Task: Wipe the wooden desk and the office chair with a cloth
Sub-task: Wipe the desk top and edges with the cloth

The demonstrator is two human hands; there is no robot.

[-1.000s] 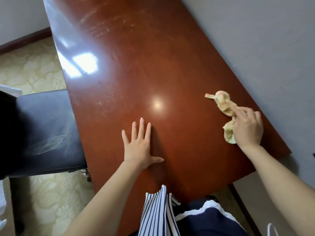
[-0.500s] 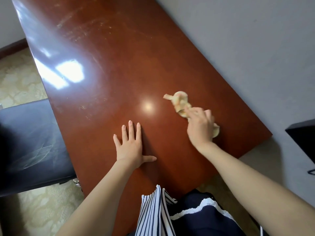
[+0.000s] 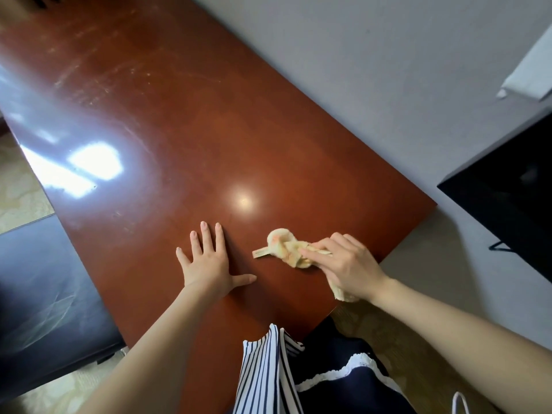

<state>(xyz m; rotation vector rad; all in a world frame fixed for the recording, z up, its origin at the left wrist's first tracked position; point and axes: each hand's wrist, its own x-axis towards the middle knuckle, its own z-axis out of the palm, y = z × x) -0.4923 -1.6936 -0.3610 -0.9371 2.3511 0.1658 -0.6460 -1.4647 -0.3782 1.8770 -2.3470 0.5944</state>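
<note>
My right hand [image 3: 346, 264] has its fingers curled over the bunched cloth [image 3: 283, 248], pinning it to the wooden desk [image 3: 209, 130] near the corner closest to me. One end of the cloth pokes out ahead of my fingertips and the other trails out under my wrist. My left hand [image 3: 209, 264] lies flat just beside it, with the fingers spread and the palm down, bracing me against the top.

I judge the step in hand to be wiping this near end of the desk. A wad this crumpled touches the wood only in a narrow patch, so I would do better to flatten it under my whole palm and press evenly. Long overlapping strokes along the length of the top should serve better than short dabs. The loose tail in front may drag and smear, so I would tuck it in. My braced hand covers wood that also needs a pass, so it has to lift at some point.

Pale streaks [image 3: 89, 76] show on the far part of the desk, so that end probably needs firmer pressure. The office chair [image 3: 44, 294] stands at my left against the desk edge, and it looks not yet wiped.
</note>
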